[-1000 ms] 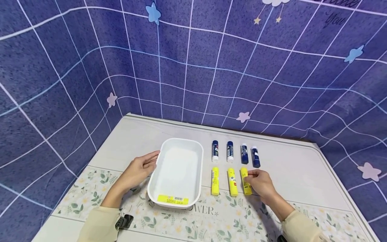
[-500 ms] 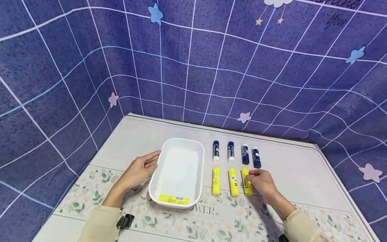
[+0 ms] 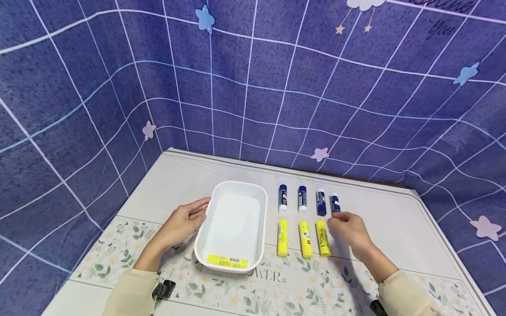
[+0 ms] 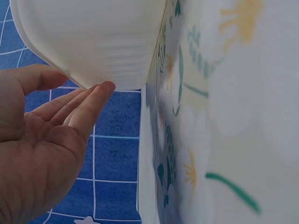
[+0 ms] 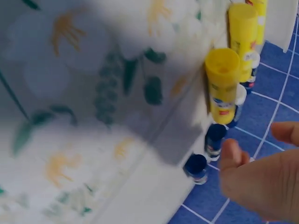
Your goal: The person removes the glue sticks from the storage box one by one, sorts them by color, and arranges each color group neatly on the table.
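A white tray [image 3: 236,219] with a yellow label sits left of centre in the head view. My left hand [image 3: 183,223] touches its left rim with nearly straight fingers; the left wrist view shows the fingertips [image 4: 108,87] against the rim's edge. Several yellow glue sticks [image 3: 305,239] form the near row to the tray's right. Behind them lie several dark blue glue sticks [image 3: 302,199] with white ends. My right hand [image 3: 349,232] hovers by the near end of the rightmost blue glue stick [image 3: 335,201], thumb and fingers apart in the right wrist view.
The white table [image 3: 379,210] carries a floral printed band [image 3: 221,292] along its near part. A purple-blue curtain [image 3: 253,87] with grid lines and stars stands behind the table and at its sides.
My right hand has let go of the rightmost yellow glue stick and moved away and slightly right, to the rightmost blue one. My left hand and the tray stay in place.
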A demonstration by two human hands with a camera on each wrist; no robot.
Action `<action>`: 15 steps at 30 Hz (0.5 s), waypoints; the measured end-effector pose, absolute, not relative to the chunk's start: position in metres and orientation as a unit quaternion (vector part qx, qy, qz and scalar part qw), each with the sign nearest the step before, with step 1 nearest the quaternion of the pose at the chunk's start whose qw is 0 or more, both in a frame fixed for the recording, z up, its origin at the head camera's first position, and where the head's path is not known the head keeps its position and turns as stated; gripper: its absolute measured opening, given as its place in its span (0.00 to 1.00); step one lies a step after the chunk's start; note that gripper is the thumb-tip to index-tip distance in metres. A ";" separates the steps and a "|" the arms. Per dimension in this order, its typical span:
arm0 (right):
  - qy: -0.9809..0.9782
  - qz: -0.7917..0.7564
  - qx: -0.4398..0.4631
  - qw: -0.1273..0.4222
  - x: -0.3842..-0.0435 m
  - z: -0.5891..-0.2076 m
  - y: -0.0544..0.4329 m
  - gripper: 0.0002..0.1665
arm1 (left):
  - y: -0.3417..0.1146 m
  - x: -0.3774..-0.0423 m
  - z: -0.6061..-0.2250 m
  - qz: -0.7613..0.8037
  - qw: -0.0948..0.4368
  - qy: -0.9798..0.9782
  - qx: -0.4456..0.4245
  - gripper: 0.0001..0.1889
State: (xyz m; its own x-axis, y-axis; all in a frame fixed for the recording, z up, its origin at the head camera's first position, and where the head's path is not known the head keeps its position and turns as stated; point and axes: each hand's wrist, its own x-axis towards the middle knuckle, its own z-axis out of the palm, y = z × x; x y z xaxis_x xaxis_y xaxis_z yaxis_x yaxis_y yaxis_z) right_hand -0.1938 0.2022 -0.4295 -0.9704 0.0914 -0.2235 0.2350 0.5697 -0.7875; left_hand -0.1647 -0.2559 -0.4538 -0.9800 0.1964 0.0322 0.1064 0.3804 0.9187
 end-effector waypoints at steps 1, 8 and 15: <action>0.884 -0.456 0.083 0.068 -0.195 -0.426 0.201 0.30 | -0.256 -0.165 -0.454 0.549 0.040 0.830 0.092 0.28; 0.856 -0.515 -0.003 0.041 -0.207 -0.412 0.185 0.28 | -0.256 -0.166 -0.451 0.551 0.039 0.828 0.095 0.28; 0.823 -0.563 -0.044 0.059 -0.215 -0.404 0.169 0.27 | -0.256 -0.164 -0.452 0.552 0.045 0.828 0.090 0.28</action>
